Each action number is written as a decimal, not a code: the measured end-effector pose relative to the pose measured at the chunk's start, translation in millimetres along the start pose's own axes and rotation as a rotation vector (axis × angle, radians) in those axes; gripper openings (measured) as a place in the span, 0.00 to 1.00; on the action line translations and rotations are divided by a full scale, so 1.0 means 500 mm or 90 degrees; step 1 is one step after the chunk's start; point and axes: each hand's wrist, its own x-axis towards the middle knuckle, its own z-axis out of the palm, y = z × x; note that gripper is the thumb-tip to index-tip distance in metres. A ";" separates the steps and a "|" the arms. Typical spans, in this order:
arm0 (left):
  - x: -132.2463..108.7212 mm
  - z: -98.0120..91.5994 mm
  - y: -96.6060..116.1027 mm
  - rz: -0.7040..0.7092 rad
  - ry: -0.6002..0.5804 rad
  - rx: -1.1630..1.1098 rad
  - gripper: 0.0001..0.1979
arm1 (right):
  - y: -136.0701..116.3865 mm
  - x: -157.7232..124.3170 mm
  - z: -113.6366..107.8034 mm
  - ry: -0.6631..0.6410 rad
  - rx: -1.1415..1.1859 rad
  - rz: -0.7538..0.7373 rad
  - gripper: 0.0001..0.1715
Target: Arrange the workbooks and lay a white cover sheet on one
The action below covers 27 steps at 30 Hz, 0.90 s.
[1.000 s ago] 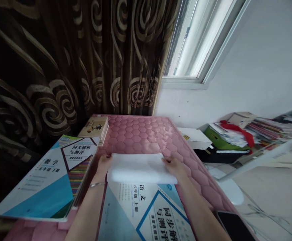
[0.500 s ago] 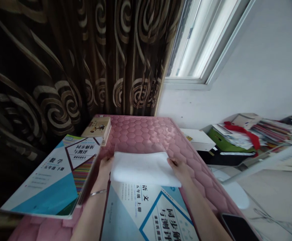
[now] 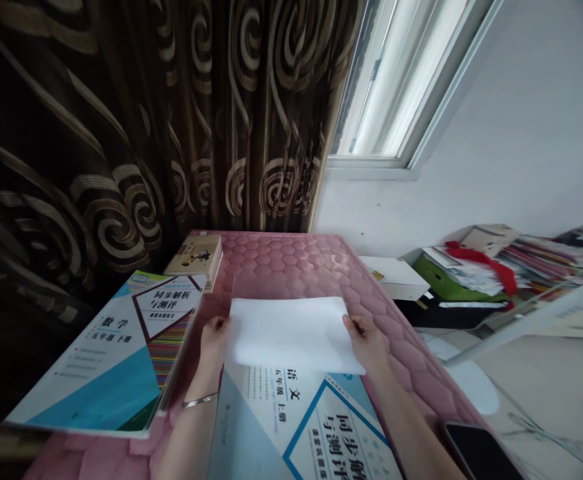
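A white sheet [image 3: 291, 333] is stretched between my two hands, above the upper part of a workbook [image 3: 271, 420]. My left hand [image 3: 215, 337] pinches its left edge. At the opposite edge, my right hand [image 3: 368, 340] has thumb and fingers closed on the sheet. Just beyond it a faint see-through edge shows against the pink cover; whether it belongs to the sheet I cannot tell. The workbook lies sideways, white and blue with Chinese print, its near end cut off by the frame.
Another workbook [image 3: 106, 360] lies atop others on the left, with small tan books [image 3: 196, 257] behind it. A phone [image 3: 479, 450] rests at the lower right of the pink quilted cover [image 3: 271, 257]. Papers and a green box [image 3: 446, 277] are piled beyond the right edge.
Both hands have shifted slightly to the right with the white sheet, which now looks flatter and tauter. My view has moved a little; the workbooks and phone stay in place.
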 end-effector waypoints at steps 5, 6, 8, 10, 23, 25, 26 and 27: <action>-0.013 0.004 -0.002 0.038 0.004 0.141 0.10 | 0.009 -0.016 0.002 0.026 0.022 -0.006 0.28; -0.016 0.006 -0.004 0.049 0.010 0.179 0.11 | 0.015 -0.019 0.004 0.028 0.030 -0.006 0.28; -0.020 0.009 -0.009 0.070 0.021 0.228 0.11 | 0.029 -0.025 0.007 0.023 0.038 -0.009 0.28; -0.021 0.012 -0.014 0.087 0.029 0.253 0.11 | 0.042 -0.027 0.011 0.013 0.033 -0.012 0.28; -0.007 0.009 -0.006 0.042 -0.017 0.387 0.14 | 0.001 0.045 0.023 -0.234 -0.322 0.113 0.19; -0.006 0.011 -0.008 0.043 -0.017 0.391 0.14 | -0.007 0.047 0.021 -0.235 -0.321 0.121 0.19; -0.005 0.013 -0.010 0.043 -0.016 0.392 0.14 | -0.011 0.047 0.017 -0.237 -0.317 0.128 0.19; -0.004 0.014 -0.011 0.042 -0.016 0.394 0.15 | -0.016 0.046 0.013 -0.240 -0.312 0.135 0.19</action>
